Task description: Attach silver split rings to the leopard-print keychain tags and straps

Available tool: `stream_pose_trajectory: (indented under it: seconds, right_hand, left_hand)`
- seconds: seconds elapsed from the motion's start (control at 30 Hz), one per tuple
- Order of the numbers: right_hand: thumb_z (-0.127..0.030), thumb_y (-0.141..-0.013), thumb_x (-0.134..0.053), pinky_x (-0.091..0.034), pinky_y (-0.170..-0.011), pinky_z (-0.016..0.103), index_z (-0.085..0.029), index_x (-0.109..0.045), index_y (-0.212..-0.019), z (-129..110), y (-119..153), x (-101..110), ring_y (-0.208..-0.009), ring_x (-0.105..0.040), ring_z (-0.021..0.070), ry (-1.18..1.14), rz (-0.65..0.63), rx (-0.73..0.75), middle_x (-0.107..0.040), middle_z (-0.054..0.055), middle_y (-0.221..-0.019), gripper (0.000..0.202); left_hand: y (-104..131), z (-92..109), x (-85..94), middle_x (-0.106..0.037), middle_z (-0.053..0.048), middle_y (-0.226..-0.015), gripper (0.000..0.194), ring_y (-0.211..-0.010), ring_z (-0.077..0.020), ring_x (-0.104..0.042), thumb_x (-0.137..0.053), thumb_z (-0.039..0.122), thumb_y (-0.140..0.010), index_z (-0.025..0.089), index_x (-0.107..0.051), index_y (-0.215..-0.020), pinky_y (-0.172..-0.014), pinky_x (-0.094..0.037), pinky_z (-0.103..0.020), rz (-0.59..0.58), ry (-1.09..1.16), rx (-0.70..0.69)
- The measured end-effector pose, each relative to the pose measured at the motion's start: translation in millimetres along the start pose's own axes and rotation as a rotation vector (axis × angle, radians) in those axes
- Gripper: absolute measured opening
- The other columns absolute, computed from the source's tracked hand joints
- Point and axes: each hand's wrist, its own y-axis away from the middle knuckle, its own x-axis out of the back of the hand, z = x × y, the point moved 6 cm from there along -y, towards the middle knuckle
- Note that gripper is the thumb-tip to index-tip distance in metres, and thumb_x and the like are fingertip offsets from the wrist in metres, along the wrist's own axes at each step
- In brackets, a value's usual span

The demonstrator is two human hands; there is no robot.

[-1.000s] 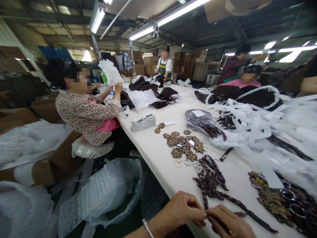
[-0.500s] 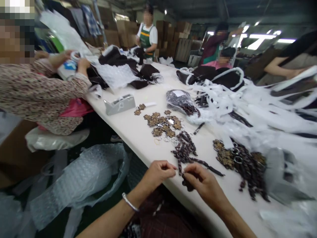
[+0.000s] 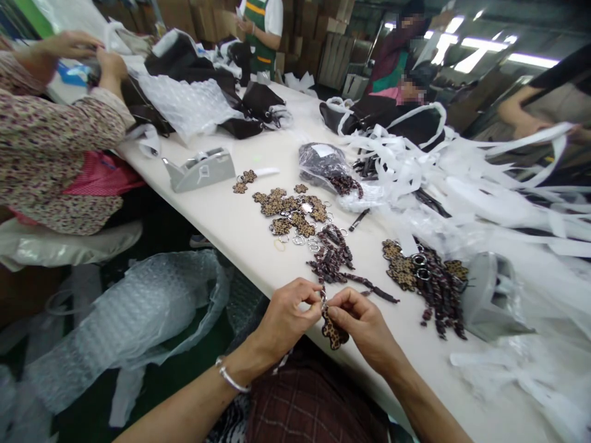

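At the table's near edge, my right hand (image 3: 367, 323) pinches a leopard-print flower charm (image 3: 333, 334) that hangs down from the fingers. My left hand (image 3: 290, 311) is pinched close beside it, at a small metal key ring (image 3: 324, 299) joined to the top of the charm. A dark patterned strap end rises just past the ring; fingers hide how it is attached. Beyond my hands lies a heap of dark twisted straps (image 3: 329, 255). Loose leopard-print flower charms (image 3: 279, 203) and key rings (image 3: 300, 239) are spread behind it.
Charms with straps (image 3: 431, 286) lie to the right beside a grey tape dispenser (image 3: 492, 301). Another dispenser (image 3: 203, 169) stands far left. A bagged bundle (image 3: 321, 163) and white strips (image 3: 415, 160) lie behind. Bubble wrap (image 3: 124, 332) is below left. Co-workers stand around the table.
My hands have come together, and the charm and its ring now show between them. The view has tilted down and shifted to the right. The co-worker in the green apron has raised a hand.
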Motion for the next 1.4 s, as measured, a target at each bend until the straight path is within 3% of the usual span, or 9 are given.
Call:
stream_pose_trajectory:
  seconds: [0.3,0.67,0.9,1.13,1.4]
  right_hand:
    - [-0.051,-0.075,-0.074,-0.041,-0.052,0.023,-0.019,-0.058,-0.079,-2.5,-1.3,0.0,-0.057,-0.053,0.0121,0.072,0.02,0.007,-0.06,-0.002,-0.064,0.036]
    - [-0.045,-0.084,-0.068,-0.045,-0.056,0.025,-0.019,-0.061,-0.086,-1.1,0.6,1.0,-0.062,-0.057,0.0135,0.155,0.008,0.088,-0.062,0.0,-0.071,0.027]
    - [-0.035,-0.093,-0.057,-0.047,-0.057,0.026,-0.02,-0.061,-0.091,-12.9,6.6,0.6,-0.059,-0.057,0.0129,0.397,-0.042,0.178,-0.062,0.0,-0.072,0.016]
    - [-0.018,-0.094,-0.051,-0.045,-0.063,0.024,-0.021,-0.059,-0.087,-36.5,13.8,-12.1,-0.066,-0.059,0.0127,0.749,-0.101,0.396,-0.062,0.0,-0.075,0.01]
    - [-0.013,-0.093,-0.049,-0.044,-0.065,0.024,-0.021,-0.058,-0.087,-35.0,5.5,-22.2,-0.069,-0.058,0.0133,0.901,-0.118,0.449,-0.062,0.0,-0.077,0.013]
  left_hand:
    - [2.3,-2.0,-2.0,-0.072,-0.005,-0.101,0.017,-0.095,-0.0175,-0.067,-0.06,0.005,-0.078,0.019,-0.069,-0.075,-0.087,-0.049,-0.025,-0.032,-0.018,-0.036]
    - [2.5,-5.1,-2.8,-0.071,-0.005,-0.099,0.017,-0.091,-0.0173,-0.066,-0.058,0.004,-0.078,0.018,-0.067,-0.074,-0.084,-0.048,-0.025,-0.08,-0.049,0.006]
    - [2.9,-9.0,-2.5,-0.071,-0.003,-0.094,0.016,-0.085,-0.016,-0.066,-0.059,0.004,-0.077,0.017,-0.066,-0.072,-0.08,-0.048,-0.025,-0.071,-0.017,0.05]
    - [4.4,-17.5,-8.6,-0.071,-0.003,-0.091,0.016,-0.082,-0.0142,-0.065,-0.059,0.005,-0.077,0.017,-0.067,-0.071,-0.077,-0.047,-0.023,-0.087,0.039,0.08]
    - [2.9,-26.7,-0.9,-0.072,-0.004,-0.091,0.016,-0.081,-0.0143,-0.064,-0.058,0.004,-0.075,0.016,-0.067,-0.072,-0.077,-0.046,-0.023,-0.08,0.066,0.119]
